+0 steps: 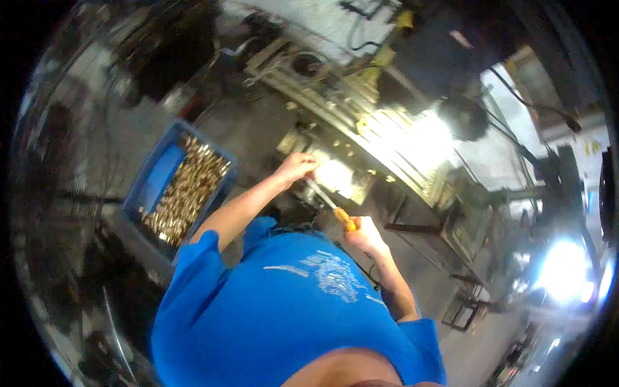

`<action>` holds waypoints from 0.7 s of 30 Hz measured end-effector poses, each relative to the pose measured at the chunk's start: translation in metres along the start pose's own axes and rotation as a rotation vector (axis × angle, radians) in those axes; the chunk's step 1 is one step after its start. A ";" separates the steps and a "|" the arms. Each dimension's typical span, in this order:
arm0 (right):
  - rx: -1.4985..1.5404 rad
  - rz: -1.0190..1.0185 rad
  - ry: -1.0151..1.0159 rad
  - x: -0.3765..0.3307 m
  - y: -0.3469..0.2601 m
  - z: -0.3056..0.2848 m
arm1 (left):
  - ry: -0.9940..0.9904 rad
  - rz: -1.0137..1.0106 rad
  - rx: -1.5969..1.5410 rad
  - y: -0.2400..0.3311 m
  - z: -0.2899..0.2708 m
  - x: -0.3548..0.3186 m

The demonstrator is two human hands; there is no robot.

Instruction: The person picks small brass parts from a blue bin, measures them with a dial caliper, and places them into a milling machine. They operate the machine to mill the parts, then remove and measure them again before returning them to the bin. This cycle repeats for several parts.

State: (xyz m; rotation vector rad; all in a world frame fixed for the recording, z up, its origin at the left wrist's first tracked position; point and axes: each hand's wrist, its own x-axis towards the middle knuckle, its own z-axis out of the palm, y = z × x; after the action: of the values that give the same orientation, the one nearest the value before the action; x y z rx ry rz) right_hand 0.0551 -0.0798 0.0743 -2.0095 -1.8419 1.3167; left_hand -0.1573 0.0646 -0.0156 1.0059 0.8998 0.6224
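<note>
My right hand point(365, 236) is closed round the handle of an orange-handled tool point(342, 215). Its straight metal shaft slants up and left; whether it is a screwdriver or a file I cannot tell. The tip of the shaft ends close to my left hand point(296, 169), whose fingers are bent and pressed together. Whatever the left fingers grip is too small and blurred to name. Just beyond both hands lies a brightly lit metal plate point(335, 179), at the near side of a machine bed.
To my left stands a blue plastic bin point(222, 187) holding many small brass-coloured metal parts point(187, 187). Ahead, a long machine table point(348, 132) runs diagonally, with loose small pieces along its edge. A dark round lamp point(463, 118) glares over it. A metal stand point(461, 316) is at right.
</note>
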 end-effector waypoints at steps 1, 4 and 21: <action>0.082 -0.007 0.049 0.009 0.013 0.012 | 0.058 0.016 0.045 -0.001 -0.002 -0.002; 0.281 -0.093 0.168 0.057 0.063 0.043 | 0.035 0.196 0.243 0.009 -0.012 -0.017; 0.007 -0.047 0.049 0.195 0.058 0.126 | 0.795 -0.118 0.824 -0.086 -0.212 -0.176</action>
State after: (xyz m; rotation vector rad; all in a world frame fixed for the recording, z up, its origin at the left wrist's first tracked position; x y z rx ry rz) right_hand -0.0046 0.0150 -0.1366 -1.9645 -1.8488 1.2485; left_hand -0.4255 -0.0173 -0.0853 1.4375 2.0067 0.5543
